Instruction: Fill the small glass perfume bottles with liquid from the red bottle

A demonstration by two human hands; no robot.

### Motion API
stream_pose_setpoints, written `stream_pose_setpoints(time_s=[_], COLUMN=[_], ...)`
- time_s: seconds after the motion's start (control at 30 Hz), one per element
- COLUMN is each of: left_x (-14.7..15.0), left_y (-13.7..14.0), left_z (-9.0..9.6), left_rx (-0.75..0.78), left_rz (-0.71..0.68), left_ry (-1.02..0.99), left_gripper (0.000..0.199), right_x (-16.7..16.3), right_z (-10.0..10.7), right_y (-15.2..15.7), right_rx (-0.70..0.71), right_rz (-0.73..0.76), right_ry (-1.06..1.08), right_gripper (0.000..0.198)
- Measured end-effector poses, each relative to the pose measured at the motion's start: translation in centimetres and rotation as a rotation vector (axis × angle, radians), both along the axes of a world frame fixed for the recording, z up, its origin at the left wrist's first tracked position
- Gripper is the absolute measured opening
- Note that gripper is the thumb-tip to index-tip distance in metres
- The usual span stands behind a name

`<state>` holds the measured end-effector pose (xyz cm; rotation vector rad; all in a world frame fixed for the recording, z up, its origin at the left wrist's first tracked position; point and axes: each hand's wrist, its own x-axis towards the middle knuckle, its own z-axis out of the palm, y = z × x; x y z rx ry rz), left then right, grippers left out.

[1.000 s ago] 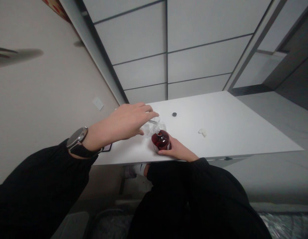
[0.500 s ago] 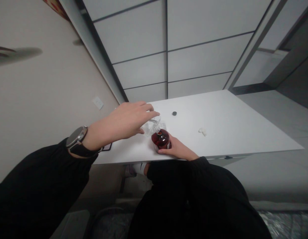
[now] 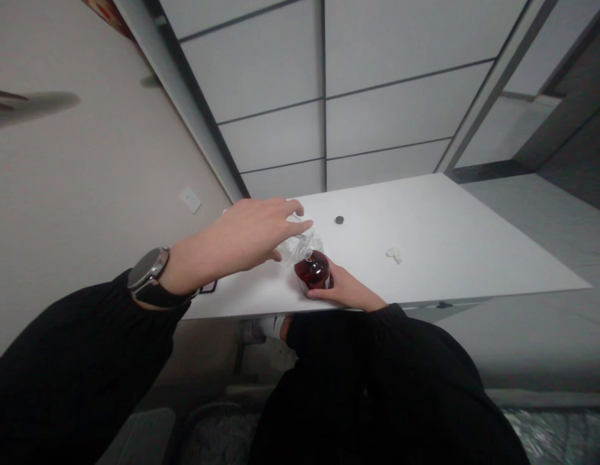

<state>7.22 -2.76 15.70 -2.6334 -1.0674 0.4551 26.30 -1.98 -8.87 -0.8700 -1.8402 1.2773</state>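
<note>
My left hand [image 3: 256,231], with a watch on its wrist, is curled round a clear bottle [image 3: 297,248]. That bottle is tipped over, its neck pointing down to the right at the top of a dark reddish-brown round bottle [image 3: 311,272]. Whether liquid runs between the two is too small to tell. My right hand [image 3: 351,288] grips the reddish-brown bottle from its right side, close to the front edge of the white table [image 3: 449,239]. Part of the clear bottle is hidden behind my left fingers.
Beyond the bottles lies a small black cap [image 3: 339,220]. A crumpled whitish scrap [image 3: 393,254] is farther right. Part of a dark-framed object [image 3: 209,287] shows under my left wrist. A wall with a socket [image 3: 190,199] bounds the left; panelled doors [image 3: 387,116] stand behind.
Almost nothing differs. The fingers of my left hand have shifted slightly on the clear bottle, which stays tipped at the other bottle's top.
</note>
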Motion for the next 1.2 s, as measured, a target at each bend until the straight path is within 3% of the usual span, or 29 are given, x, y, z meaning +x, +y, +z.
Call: stream_pose_setpoints(time_s=[1.2], left_x=[0.62], left_y=[-0.37], left_z=[0.21], left_rx=[0.059], left_rz=[-0.136], left_ry=[0.002], left_gripper=[0.041], right_x=[-0.09], right_z=[-0.10], right_y=[0.05], right_rx=[0.009], right_rz=[-0.009], right_ry=[0.021], right_gripper=[0.096])
